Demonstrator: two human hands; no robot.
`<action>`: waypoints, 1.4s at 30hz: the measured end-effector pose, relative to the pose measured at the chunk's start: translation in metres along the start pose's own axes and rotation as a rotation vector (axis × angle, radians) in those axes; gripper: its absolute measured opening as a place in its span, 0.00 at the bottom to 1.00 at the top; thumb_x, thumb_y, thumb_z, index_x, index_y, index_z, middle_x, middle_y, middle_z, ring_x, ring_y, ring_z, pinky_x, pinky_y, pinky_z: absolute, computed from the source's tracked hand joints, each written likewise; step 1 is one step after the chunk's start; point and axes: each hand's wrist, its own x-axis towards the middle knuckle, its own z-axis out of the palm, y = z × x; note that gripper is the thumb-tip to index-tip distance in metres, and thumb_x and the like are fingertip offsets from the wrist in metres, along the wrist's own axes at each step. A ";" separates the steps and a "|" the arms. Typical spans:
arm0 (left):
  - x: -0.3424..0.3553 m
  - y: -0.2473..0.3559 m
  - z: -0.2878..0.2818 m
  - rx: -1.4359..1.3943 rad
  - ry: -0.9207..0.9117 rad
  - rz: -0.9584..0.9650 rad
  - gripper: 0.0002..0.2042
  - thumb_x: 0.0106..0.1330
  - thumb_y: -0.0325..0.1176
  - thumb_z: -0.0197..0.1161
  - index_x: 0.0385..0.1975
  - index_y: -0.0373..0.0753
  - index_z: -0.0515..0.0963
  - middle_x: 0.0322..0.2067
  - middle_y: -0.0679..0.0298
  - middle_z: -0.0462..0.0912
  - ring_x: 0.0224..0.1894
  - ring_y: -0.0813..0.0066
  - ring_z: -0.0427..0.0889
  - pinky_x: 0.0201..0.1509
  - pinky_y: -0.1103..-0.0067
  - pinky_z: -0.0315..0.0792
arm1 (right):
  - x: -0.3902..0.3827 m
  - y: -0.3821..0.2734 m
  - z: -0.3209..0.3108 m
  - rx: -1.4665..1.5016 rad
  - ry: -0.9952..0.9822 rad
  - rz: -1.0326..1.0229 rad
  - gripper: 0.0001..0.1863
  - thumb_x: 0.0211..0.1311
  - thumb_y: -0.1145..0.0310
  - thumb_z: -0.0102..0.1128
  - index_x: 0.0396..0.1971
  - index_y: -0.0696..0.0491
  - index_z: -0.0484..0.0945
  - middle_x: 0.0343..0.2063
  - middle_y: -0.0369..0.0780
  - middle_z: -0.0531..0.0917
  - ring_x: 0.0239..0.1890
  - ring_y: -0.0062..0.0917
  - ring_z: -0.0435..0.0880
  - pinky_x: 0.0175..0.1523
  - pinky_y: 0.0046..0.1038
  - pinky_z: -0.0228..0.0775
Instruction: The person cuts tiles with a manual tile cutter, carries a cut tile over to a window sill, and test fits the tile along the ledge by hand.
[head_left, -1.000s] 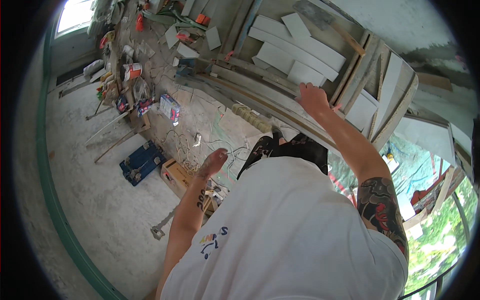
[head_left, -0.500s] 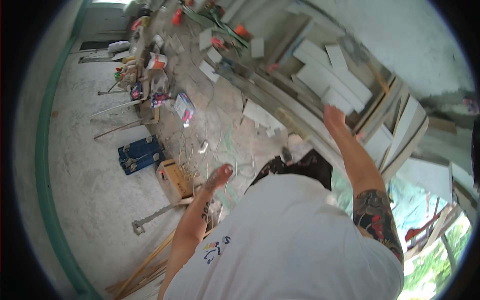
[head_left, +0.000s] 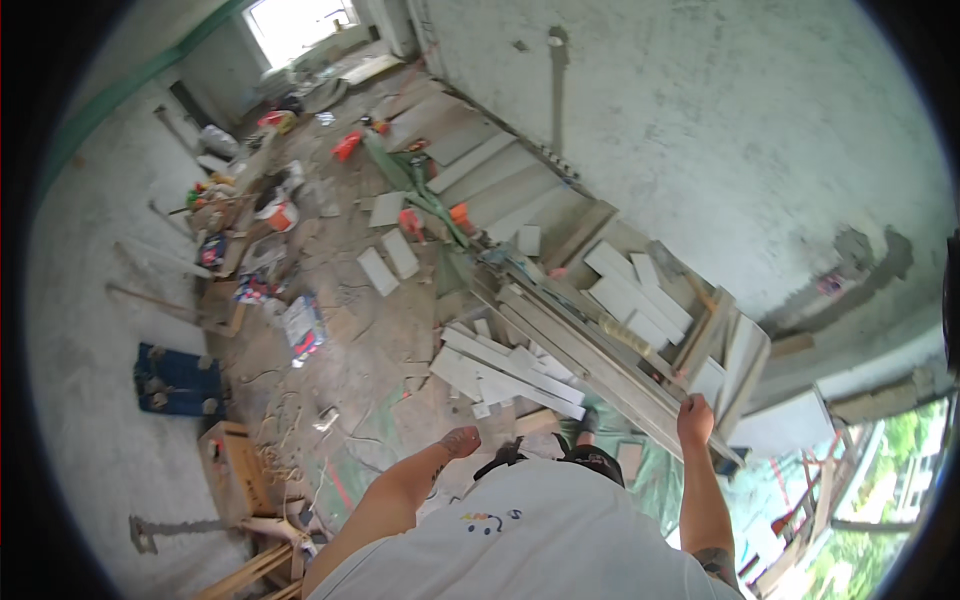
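My right hand (head_left: pixel 695 419) is closed at the near end of a stack of long grey boards (head_left: pixel 590 372). Its fingers curl at the boards' edge, and what they hold, if anything, is hidden. My left hand (head_left: pixel 462 440) hangs in front of my body with loosely curled, slightly blurred fingers and nothing visible in it. Cut white strips (head_left: pixel 510 372) lie in a loose pile on the floor between my hands. Beyond the long boards, white tile pieces (head_left: pixel 635 295) lie against the wall side.
Along the left wall are a blue panel (head_left: pixel 180 380), a cardboard box (head_left: pixel 236 475) and a white bucket with an orange band (head_left: pixel 278 214). A blue-and-white bag (head_left: pixel 303 328) lies on the littered floor. Green sheeting (head_left: pixel 650 490) spreads near my feet. Wooden sticks (head_left: pixel 245 575) lie at lower left.
My right hand has gone from over the white tile pieces to the near end of the long boards. The view has swung up, showing more wall and a far window.
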 end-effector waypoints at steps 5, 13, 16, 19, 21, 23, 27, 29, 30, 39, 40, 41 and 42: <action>0.042 0.012 0.005 0.494 -0.643 0.428 0.16 0.64 0.43 0.57 0.43 0.39 0.80 0.41 0.45 0.83 0.46 0.49 0.83 0.52 0.62 0.75 | -0.174 0.083 -0.017 -0.095 -0.147 0.343 0.14 0.60 0.63 0.54 0.42 0.51 0.81 0.39 0.54 0.84 0.45 0.51 0.82 0.48 0.47 0.74; 0.082 0.073 0.022 0.204 -0.240 0.376 0.16 0.63 0.43 0.57 0.40 0.35 0.79 0.41 0.45 0.83 0.47 0.47 0.82 0.51 0.62 0.74 | -0.450 0.231 0.047 -0.204 -0.602 0.772 0.20 0.53 0.55 0.55 0.29 0.58 0.86 0.29 0.50 0.86 0.34 0.42 0.85 0.41 0.42 0.77; 0.051 0.130 0.041 0.218 -0.446 0.565 0.17 0.64 0.43 0.59 0.41 0.34 0.79 0.39 0.47 0.83 0.45 0.50 0.82 0.49 0.65 0.75 | -0.488 0.273 0.080 -0.034 -0.606 0.779 0.21 0.54 0.54 0.56 0.31 0.58 0.86 0.31 0.51 0.86 0.36 0.44 0.86 0.43 0.42 0.77; 0.069 0.136 0.072 0.276 -0.571 0.638 0.17 0.64 0.42 0.59 0.43 0.34 0.79 0.40 0.47 0.83 0.45 0.52 0.83 0.49 0.66 0.75 | -0.473 0.274 0.101 0.034 -0.402 0.709 0.20 0.56 0.54 0.58 0.32 0.57 0.86 0.34 0.51 0.86 0.39 0.47 0.85 0.45 0.43 0.76; 0.086 0.123 0.093 0.298 -0.560 0.618 0.17 0.64 0.42 0.59 0.44 0.34 0.79 0.40 0.47 0.84 0.45 0.53 0.83 0.49 0.66 0.75 | -0.450 0.266 0.080 0.209 -0.305 0.674 0.19 0.56 0.55 0.58 0.35 0.55 0.86 0.36 0.52 0.85 0.41 0.48 0.84 0.47 0.43 0.76; 0.087 0.146 0.119 0.407 -0.571 0.559 0.17 0.64 0.41 0.60 0.45 0.34 0.79 0.41 0.47 0.84 0.45 0.54 0.83 0.49 0.66 0.75 | -0.443 0.287 0.066 0.310 -0.254 0.691 0.19 0.55 0.56 0.59 0.38 0.55 0.85 0.37 0.52 0.85 0.42 0.49 0.83 0.49 0.43 0.75; 0.028 0.249 0.125 0.564 -0.627 0.429 0.17 0.64 0.40 0.60 0.46 0.35 0.79 0.41 0.47 0.84 0.45 0.54 0.84 0.50 0.67 0.76 | -0.438 0.351 0.018 0.434 -0.075 0.682 0.18 0.53 0.57 0.60 0.38 0.56 0.84 0.38 0.52 0.85 0.43 0.48 0.83 0.50 0.43 0.74; 0.017 0.318 0.138 0.555 -0.570 0.590 0.17 0.64 0.40 0.60 0.46 0.35 0.79 0.40 0.48 0.85 0.45 0.55 0.84 0.50 0.67 0.76 | -0.460 0.396 0.003 0.456 0.081 0.785 0.18 0.55 0.58 0.60 0.37 0.56 0.84 0.38 0.52 0.85 0.43 0.48 0.83 0.50 0.43 0.75; 0.017 0.349 0.147 0.547 -0.515 0.704 0.17 0.64 0.41 0.60 0.46 0.34 0.79 0.39 0.49 0.85 0.44 0.55 0.84 0.49 0.67 0.76 | -0.479 0.421 -0.003 0.442 0.148 0.853 0.17 0.56 0.58 0.59 0.37 0.56 0.84 0.38 0.52 0.85 0.43 0.48 0.83 0.50 0.43 0.75; -0.068 0.563 0.242 0.348 -0.612 0.900 0.13 0.67 0.34 0.56 0.46 0.34 0.77 0.34 0.55 0.84 0.39 0.66 0.84 0.46 0.74 0.76 | -0.641 0.519 -0.007 0.342 0.258 1.320 0.17 0.57 0.61 0.57 0.35 0.60 0.83 0.37 0.55 0.84 0.43 0.50 0.84 0.50 0.44 0.75; -0.076 0.570 0.246 0.443 -0.717 0.937 0.14 0.67 0.35 0.57 0.46 0.34 0.77 0.35 0.55 0.84 0.40 0.66 0.84 0.47 0.73 0.76 | -0.645 0.512 -0.006 0.401 0.336 1.356 0.17 0.57 0.61 0.57 0.35 0.61 0.82 0.36 0.56 0.84 0.43 0.50 0.84 0.50 0.44 0.75; -0.076 0.571 0.247 0.458 -0.726 0.948 0.14 0.67 0.35 0.57 0.46 0.34 0.77 0.35 0.55 0.84 0.40 0.66 0.84 0.47 0.73 0.76 | -0.648 0.501 -0.001 0.411 0.348 1.371 0.17 0.57 0.61 0.57 0.35 0.61 0.82 0.36 0.56 0.84 0.43 0.50 0.84 0.50 0.44 0.75; -0.068 0.561 0.250 0.543 -0.785 0.909 0.15 0.66 0.37 0.57 0.46 0.35 0.77 0.36 0.54 0.84 0.41 0.65 0.84 0.48 0.72 0.76 | -0.648 0.495 0.008 0.431 0.340 1.394 0.17 0.57 0.61 0.57 0.35 0.61 0.82 0.37 0.56 0.84 0.43 0.50 0.84 0.50 0.44 0.75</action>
